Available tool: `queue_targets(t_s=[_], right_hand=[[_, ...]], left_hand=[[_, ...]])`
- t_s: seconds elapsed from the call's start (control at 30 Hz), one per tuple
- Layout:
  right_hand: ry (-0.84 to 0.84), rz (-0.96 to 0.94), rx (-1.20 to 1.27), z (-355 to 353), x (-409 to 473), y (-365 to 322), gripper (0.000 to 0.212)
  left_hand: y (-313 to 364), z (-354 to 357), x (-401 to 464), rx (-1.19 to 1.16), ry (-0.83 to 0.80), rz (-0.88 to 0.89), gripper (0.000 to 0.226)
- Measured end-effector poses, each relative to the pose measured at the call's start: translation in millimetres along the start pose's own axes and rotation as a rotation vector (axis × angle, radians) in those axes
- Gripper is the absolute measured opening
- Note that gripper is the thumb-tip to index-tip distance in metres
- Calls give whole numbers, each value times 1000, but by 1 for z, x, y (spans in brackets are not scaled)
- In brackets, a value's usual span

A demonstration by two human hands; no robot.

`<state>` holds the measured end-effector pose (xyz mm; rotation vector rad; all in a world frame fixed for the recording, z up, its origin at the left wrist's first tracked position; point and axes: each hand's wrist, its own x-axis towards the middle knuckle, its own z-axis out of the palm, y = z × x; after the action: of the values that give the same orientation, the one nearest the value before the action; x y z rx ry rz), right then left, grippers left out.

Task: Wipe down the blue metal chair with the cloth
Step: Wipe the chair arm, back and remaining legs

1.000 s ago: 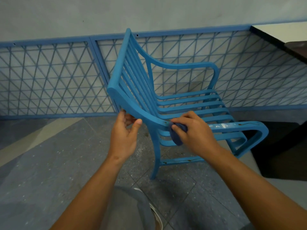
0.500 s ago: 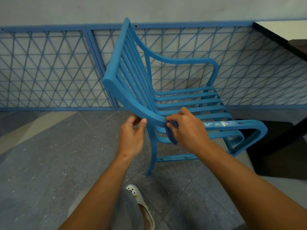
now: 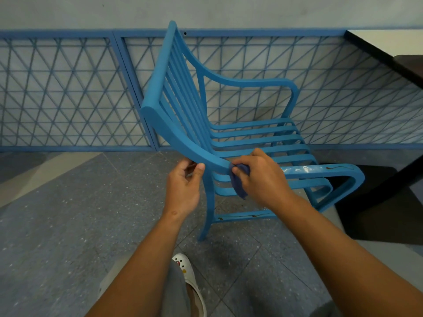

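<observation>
Now cloth (image 3: pixel 238 181) in right hand (image 3: pixel 261 179), against chair (image 3: pixel 183 138) armrest.

a blue metal lattice fence (image 3: pixel 68 92) runs along the pale wall (image 3: pixel 206 10) ahead of me, its diagonal bars crossing in triangles between a top and a bottom rail. the floor (image 3: pixel 57 225) is grey speckled tile with a lighter band slanting across its left side. at the far right a bench (image 3: pixel 389 44) with a pale top and a dark edge juts in, a dark mat (image 3: pixel 377 202) on the floor under it. below me my white clog (image 3: pixel 187 271) shows, dotted with small charms.
</observation>
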<state>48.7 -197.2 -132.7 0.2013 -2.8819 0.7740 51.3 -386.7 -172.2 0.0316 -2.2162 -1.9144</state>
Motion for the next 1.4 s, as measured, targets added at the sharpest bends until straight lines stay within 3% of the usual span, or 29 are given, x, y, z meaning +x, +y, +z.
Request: queue_targets(t_s=[0.17,0.27,0.4,0.57,0.67,0.8,1.0,1.07,1.17,1.27,1.4], right_hand=[[157,-146,242,22,0,-30,23],[135,-170,152,20,-10,-6,24],[71,-22,2,1,-13,21,18],[73,-18,-74,7,-2,-20,19],[128,-65,50,16,-19,-18,25],[41,-37,105,3,-49,26,26],[79,125,141,-25,-72,78,45],[107,77,134,-27,-63,75,35],[100,-51,73,-20,-49,54,32],[134,-141,11,-5,-31,31,30],[112,-79,-37,5,-13,32,26]], left_hand=[[0,-2,2,1,-16,19,20],[0,-2,1,1,-9,18,19],[-1,-2,0,21,4,23,19],[3,1,-4,122,50,43,15],[10,-2,-11,263,62,40,14],[21,-11,-21,552,-14,19,21],[61,-4,-32,690,39,192,23],[71,3,-31,731,-32,333,21],[74,18,-11,936,-245,587,38],[73,29,15,1209,-388,573,44],[66,38,22,1418,-360,520,26]])
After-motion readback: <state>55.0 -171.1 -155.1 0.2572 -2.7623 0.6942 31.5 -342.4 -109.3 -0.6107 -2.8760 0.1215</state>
